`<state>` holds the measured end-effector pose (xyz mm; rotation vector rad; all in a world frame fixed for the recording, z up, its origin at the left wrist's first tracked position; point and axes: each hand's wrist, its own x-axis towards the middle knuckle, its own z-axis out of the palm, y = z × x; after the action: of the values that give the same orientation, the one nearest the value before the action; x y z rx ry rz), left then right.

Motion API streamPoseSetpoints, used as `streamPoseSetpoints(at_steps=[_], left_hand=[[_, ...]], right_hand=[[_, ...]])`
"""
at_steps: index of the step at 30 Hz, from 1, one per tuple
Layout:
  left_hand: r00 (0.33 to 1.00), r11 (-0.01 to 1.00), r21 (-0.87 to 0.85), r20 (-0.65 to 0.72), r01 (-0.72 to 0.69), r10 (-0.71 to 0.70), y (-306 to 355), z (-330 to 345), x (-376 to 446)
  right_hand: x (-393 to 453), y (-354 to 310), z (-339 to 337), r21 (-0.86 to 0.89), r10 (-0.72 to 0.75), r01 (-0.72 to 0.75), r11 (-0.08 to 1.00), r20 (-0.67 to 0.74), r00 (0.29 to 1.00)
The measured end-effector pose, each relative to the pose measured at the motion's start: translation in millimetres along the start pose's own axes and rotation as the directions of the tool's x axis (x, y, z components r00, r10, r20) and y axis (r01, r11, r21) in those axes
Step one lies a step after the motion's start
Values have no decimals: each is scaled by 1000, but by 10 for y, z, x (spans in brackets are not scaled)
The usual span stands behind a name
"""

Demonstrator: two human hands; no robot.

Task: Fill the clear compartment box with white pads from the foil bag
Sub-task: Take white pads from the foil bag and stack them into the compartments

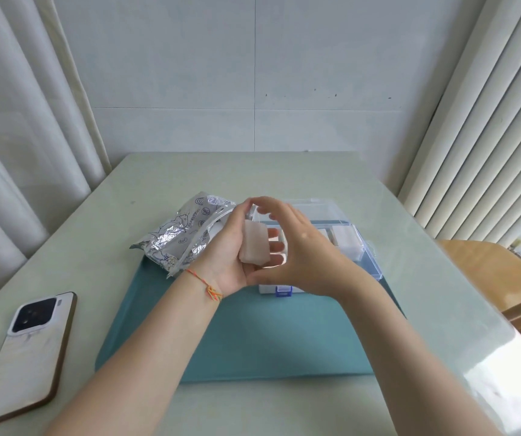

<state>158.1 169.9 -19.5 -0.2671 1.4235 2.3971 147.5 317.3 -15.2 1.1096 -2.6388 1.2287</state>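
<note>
Pale curtains and a tiled wall are seen behind a light table (284, 180), whose far edge lies at twelve o'clock. On it a teal mat (252, 335) is spread at the centre, with bare tabletop left all around it. A phone (26, 357) is laid face down at eight o'clock, near the left edge. A clear compartment box (359, 247) is set on the mat at two o'clock, lid open; white pads (345, 239) are seen in one far compartment, the rest being hidden by the hands. A foil bag (174, 237) is laid at ten o'clock, its mouth turned toward the box. A stack of pads (254, 247) is gripped in the left hand (227, 253) above the box's left part. The right hand (303, 253) is held beside the stack, fingers loosely curved, thumb meeting the left hand's fingertip above it.
</note>
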Motion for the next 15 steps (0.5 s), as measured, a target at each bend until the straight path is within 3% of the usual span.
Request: streamPoseSetpoints(at_steps=[4,11,15], left_hand=[[999,999,15,23,-41,40,29,33,-2],[990,980,171,116,-101,82,27,80,-8],[990,967,221,96,-123,104,37,73,-26]], right_hand=[[33,-12,94,-119,-23,20,993,-24,999],[95,-50,102,-175,-19,2,985,-93,996],[101,-45,114,-198,-27,7,980,-100,995]])
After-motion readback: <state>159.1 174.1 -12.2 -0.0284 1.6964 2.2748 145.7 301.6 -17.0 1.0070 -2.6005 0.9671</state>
